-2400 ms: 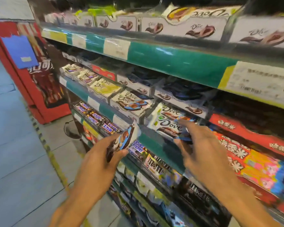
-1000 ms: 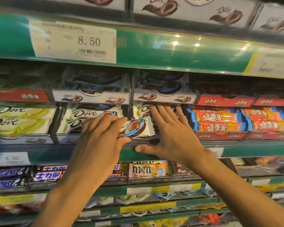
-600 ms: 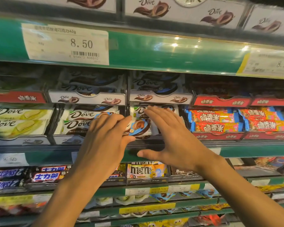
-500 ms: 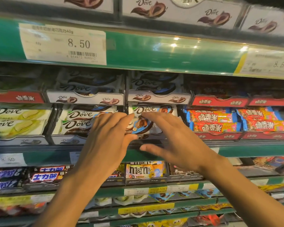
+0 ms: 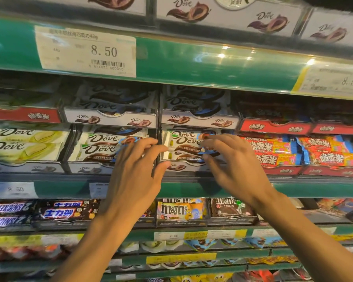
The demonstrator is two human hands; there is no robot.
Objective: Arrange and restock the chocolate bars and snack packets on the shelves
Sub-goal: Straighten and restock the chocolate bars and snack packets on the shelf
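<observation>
Up close at a shop shelf, a person is seating a white-and-brown Dove chocolate bar in a glossy foil wrapper point(image 5: 184, 144) onto the stack in a white cardboard display tray point(image 5: 178, 166), second tier down, beside the red packets of crispy-rice chocolate point(image 5: 273, 151). The right hand point(image 5: 235, 169) is pinching the bar's right end between curled fingers and thumb. The left hand point(image 5: 136, 174) is hovering at the bar's left end, fingers loosely spread, apparently holding nothing. Judging by this, placement is nearly finished; next comes pressing the bar flat and square with its neighbours. Its wrapper is looking smooth, label facing outward.
</observation>
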